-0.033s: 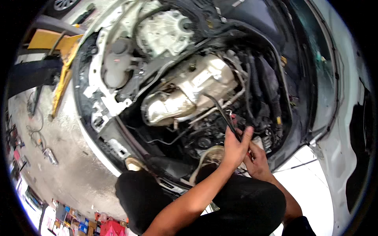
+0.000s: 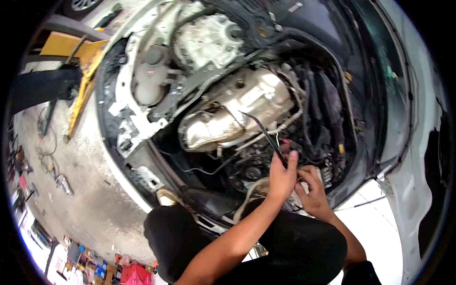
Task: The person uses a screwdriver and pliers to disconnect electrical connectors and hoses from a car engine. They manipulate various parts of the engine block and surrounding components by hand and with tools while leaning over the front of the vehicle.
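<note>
My left hand [image 2: 283, 178] is closed round a long black bar with a bent, tapering tip [image 2: 264, 130], which looks like a pry bar. Its tip reaches over the shiny metal heat shield [image 2: 266, 92] on the engine; whether it touches is unclear. Close by on the right, my right hand [image 2: 313, 197] has its fingers curled together, beside a small patch of red. What those fingers hold, if anything, is hidden. Thin pipes and dark engine parts [image 2: 252, 172] lie just beyond my hands.
My knees rest over the car's front edge, with a light shoe [image 2: 166, 197] in the bay. A grey reservoir [image 2: 151, 78] and a pale metal casing [image 2: 209, 40] sit at the far left. A yellow lift arm [image 2: 80, 104] stands beside the car, and a cable [image 2: 50, 156] lies on the floor.
The view has shifted a little, so the engine bay appears further right. Against the engine, my left hand and the bar have moved slightly left. A little more gap shows between my hands.
</note>
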Action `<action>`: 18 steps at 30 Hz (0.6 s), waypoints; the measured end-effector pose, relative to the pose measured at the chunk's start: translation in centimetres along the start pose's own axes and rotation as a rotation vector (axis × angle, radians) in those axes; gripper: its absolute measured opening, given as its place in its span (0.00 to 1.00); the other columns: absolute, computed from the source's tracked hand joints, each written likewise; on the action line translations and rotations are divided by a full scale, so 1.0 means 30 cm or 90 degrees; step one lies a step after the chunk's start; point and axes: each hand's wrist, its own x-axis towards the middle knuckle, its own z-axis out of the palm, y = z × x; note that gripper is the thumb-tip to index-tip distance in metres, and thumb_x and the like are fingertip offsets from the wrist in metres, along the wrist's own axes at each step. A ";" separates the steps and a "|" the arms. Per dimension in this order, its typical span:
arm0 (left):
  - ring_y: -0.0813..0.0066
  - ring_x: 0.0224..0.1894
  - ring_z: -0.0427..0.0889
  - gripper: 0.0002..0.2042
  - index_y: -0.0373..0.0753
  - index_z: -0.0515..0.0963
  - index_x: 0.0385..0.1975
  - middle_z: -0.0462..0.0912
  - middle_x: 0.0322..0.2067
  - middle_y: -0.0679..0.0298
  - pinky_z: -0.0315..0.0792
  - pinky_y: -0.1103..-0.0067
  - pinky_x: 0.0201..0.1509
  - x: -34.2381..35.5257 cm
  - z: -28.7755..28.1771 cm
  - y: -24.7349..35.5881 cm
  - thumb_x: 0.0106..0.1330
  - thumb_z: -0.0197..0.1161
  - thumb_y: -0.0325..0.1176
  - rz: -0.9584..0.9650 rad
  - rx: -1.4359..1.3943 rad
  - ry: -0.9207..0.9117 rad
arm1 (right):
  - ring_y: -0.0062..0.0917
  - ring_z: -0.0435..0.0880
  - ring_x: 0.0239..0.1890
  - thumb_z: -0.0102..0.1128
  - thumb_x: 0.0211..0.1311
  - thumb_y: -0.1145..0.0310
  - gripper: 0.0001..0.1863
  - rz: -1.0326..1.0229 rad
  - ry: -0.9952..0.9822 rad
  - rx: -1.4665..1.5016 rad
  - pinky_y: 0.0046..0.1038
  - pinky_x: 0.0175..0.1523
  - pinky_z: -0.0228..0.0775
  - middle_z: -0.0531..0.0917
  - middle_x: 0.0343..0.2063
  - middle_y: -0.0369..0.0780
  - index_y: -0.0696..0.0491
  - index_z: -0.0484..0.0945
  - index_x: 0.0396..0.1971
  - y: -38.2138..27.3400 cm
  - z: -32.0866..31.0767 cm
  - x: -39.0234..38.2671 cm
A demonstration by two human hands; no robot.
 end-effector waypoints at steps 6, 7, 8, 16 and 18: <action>0.81 0.30 0.69 0.14 0.34 0.71 0.54 0.73 0.31 0.68 0.68 0.83 0.36 0.061 -0.207 0.163 0.70 0.47 0.25 -0.072 -0.378 -0.051 | 0.22 0.74 0.50 0.51 0.69 0.59 0.22 0.156 -0.180 0.542 0.26 0.55 0.66 0.73 0.49 0.38 0.58 0.64 0.55 -0.074 0.145 0.155; 0.80 0.32 0.71 0.14 0.34 0.70 0.54 0.75 0.32 0.68 0.69 0.82 0.38 0.066 -0.237 0.197 0.71 0.47 0.26 -0.050 -0.289 -0.065 | 0.21 0.75 0.49 0.51 0.70 0.60 0.21 0.092 -0.180 0.466 0.25 0.53 0.67 0.73 0.49 0.38 0.59 0.65 0.54 -0.075 0.157 0.188; 0.80 0.34 0.72 0.14 0.35 0.71 0.54 0.76 0.34 0.67 0.70 0.82 0.40 0.080 -0.257 0.233 0.72 0.47 0.28 -0.045 -0.243 -0.074 | 0.21 0.75 0.48 0.50 0.70 0.61 0.20 0.029 -0.174 0.391 0.24 0.52 0.68 0.73 0.49 0.39 0.59 0.65 0.53 -0.083 0.168 0.222; 0.63 0.40 0.80 0.21 0.31 0.64 0.57 0.76 0.48 0.53 0.79 0.70 0.45 0.319 -0.705 0.413 0.72 0.44 0.40 -0.138 -0.057 -0.092 | 0.36 0.74 0.23 0.49 0.67 0.67 0.12 -0.027 0.101 -0.144 0.33 0.33 0.65 0.75 0.20 0.45 0.59 0.66 0.45 -0.025 -0.064 0.318; 0.68 0.34 0.80 0.16 0.31 0.72 0.47 0.79 0.38 0.54 0.77 0.73 0.34 0.501 -1.045 0.300 0.69 0.49 0.38 -0.035 0.194 0.143 | 0.45 0.77 0.26 0.52 0.65 0.67 0.12 0.017 0.031 -0.259 0.37 0.34 0.67 0.76 0.20 0.49 0.58 0.68 0.43 -0.004 -0.156 0.299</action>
